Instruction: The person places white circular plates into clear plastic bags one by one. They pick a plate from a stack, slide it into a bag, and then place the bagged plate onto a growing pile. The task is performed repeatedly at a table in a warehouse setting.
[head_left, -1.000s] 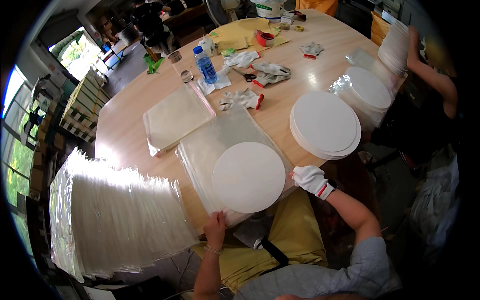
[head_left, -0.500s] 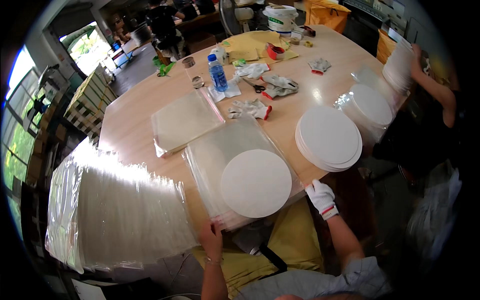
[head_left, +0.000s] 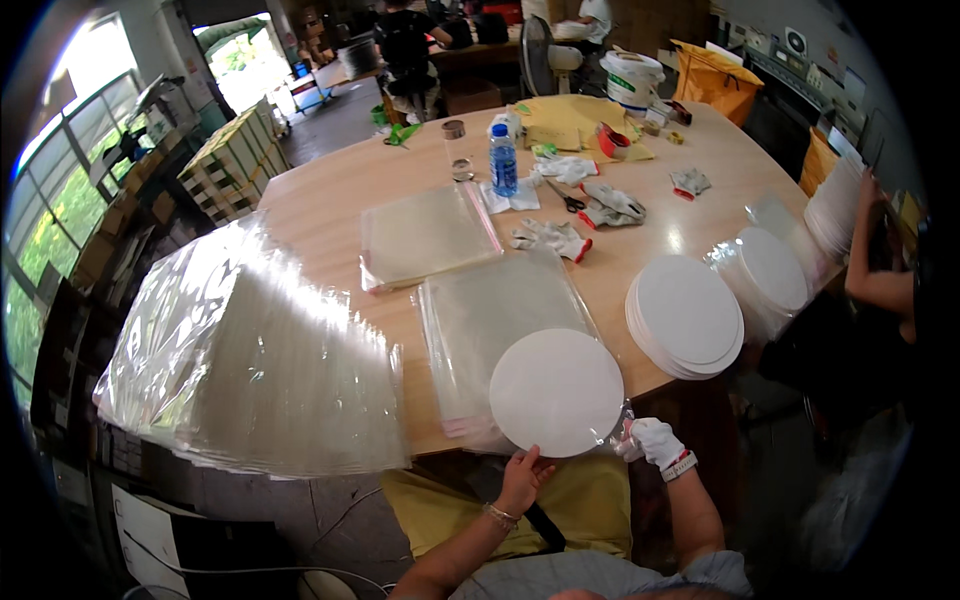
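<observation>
Far L, fanned clear bags; mid, clear-bag stack; bare L hand, now off stack's near corner, fingertips at white disc on top (grip? can't tell); gloved R hand pinches bunched film, so both hands work disc-side

Holds bare left hand, braceleted at wrist, with fingertips pointing forward, possibly pinched. Holds white-fabric-gloved right hand, red-trimmed at cuff, angled leftward with fingers bunched.
</observation>
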